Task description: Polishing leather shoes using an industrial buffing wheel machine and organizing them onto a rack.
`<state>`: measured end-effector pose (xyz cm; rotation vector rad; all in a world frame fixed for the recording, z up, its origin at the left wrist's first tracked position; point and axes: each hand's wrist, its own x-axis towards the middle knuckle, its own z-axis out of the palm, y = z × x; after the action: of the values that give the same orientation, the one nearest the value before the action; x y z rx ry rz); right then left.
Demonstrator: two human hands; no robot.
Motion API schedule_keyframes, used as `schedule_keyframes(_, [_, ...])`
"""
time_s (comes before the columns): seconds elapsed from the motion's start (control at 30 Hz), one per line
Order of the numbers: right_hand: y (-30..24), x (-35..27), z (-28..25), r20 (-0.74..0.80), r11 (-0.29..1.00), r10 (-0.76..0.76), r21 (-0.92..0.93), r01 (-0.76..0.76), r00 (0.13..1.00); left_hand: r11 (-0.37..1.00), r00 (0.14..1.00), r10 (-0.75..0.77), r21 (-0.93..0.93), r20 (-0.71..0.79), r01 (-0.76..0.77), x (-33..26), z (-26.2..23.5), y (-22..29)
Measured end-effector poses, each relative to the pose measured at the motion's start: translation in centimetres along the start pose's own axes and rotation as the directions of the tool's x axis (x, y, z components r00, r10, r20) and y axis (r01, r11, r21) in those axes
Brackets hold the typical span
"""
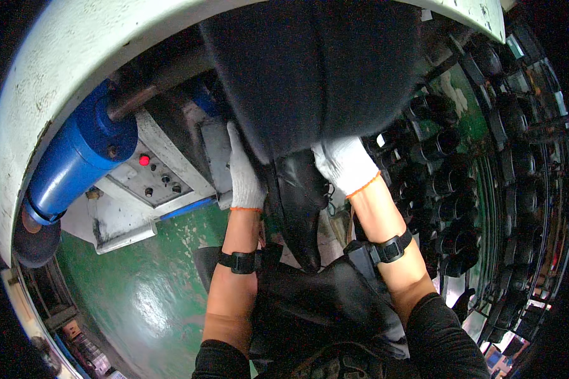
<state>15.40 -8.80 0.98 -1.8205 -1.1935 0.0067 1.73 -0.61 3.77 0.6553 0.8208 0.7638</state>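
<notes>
A black boot (295,205) hangs between my two hands, its narrow end pointing down toward my lap. My left hand (245,174), in a white knit glove with an orange cuff, lies along the boot's left side with its fingers stretched upward. On the other side, my right hand (346,163) wears a matching glove and presses against the boot's upper part. The fingertips of that hand are partly hidden. Directly above both hands, a large dark grey rounded body (316,76) with a blurred edge covers the boot's top.
A white curved machine frame (107,47) arches overhead. At left are a blue cylinder (85,155) and a control panel (152,180) with a red lit button. Racks of black footwear (452,189) stand at right. Green floor (139,290) shows below left; black cloth (322,303) covers my lap.
</notes>
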Motion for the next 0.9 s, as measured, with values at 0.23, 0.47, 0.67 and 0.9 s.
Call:
schedule_keyframes(0.23, [-1.0, 1.5, -1.6, 0.229, 0.951, 0.000, -0.301, 0.071, 0.973, 0.986, 0.989, -0.072, -0.140, 0.130, 0.090, 2.0, -1.9, -1.2])
schedule_keyframes(0.47, [-1.0, 0.5, -3.2, 0.295, 0.860, -0.035, -0.479, 0.179, 0.955, 0.971, 0.918, -0.050, 0.236, 0.392, -0.048, -0.8, 0.0, 1.6])
schedule_keyframes(0.67, [-0.6, 0.4, -3.7, 0.272, 0.847, -0.064, -0.495, 0.197, 0.960, 0.802, 0.802, 0.111, 0.423, 0.587, -0.421, -5.2, 1.8, 4.5])
schedule_keyframes(0.9, [-0.1, 0.1, -5.7, 0.209, 0.876, -0.111, -0.441, 0.195, 0.972, 0.990, 0.780, 0.034, 0.084, 0.625, -0.111, -4.1, 0.8, 1.8])
